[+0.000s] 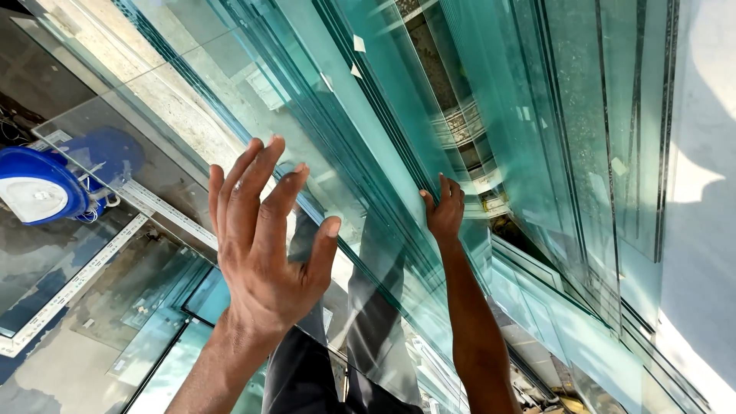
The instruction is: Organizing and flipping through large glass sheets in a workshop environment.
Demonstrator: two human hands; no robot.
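Left hand (261, 245): open, fingers spread and straight, palm flat against the face of the nearest glass sheet (345, 176). Nothing is clasped; it only presses on the pane. Thumb sticks out to the right, tip near the sheet's surface.

Right hand (445, 211): fingers curled over the edge of a glass sheet, gripping that edge in a partly closed hold. Can't tell whether it is the same pane the left hand presses or the next one in the stack.

The glass sheet is one of many greenish panes leaning together in a stack (537, 115), edges running diagonally from upper left to lower right. It sits at the front of that stack, tilted, between the two hands.

Small white tags (359, 44) stick to some panes near the top.

Person's dark trousers (314, 376) show below, between the forearms, partly seen through glass.

Left side: blue round device with a white centre (38, 188) rests on a flat glass-covered table (69, 322). Long metal ruler (165, 207) lies just beside it, with a second ruler strip (65, 287) angled below. More flat panes lie under both.
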